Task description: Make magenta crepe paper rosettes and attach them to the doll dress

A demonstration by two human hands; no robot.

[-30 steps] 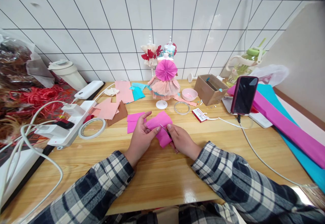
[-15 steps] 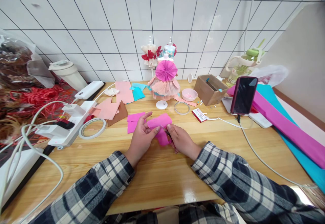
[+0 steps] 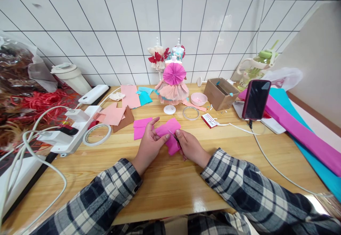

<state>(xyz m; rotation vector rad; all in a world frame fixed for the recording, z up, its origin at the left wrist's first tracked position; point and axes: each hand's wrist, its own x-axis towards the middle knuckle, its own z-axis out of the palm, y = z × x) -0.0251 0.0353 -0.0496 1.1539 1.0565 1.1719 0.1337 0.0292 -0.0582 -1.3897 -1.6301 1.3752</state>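
Magenta sheet (image 3: 172, 124): position and creases shifted slightly since the earlier frame, its lower flap now angled a little differently; both hands nearly unmoved. Sheet lies between the hands, above the tabletop (image 3: 170, 192), in front of the white round stand base (image 3: 169, 110). Appearance: vivid, matte, soft-looking, with a broad upper part and a narrower lower flap; outline uneven. Left hand (image 3: 150, 143): fingers narrow, pinching the sheet's left side, index finger raised. Right hand (image 3: 192, 147): fingers closed around small scissors (image 3: 177, 140), blades pointing left across the sheet. Exact blade opening: cannot tell. Flat magenta pieces (image 3: 139, 129), of similar colour, lie just beyond the left hand. Pleated magenta rosette (image 3: 174, 74) sits on the front dress form (image 3: 173, 92).
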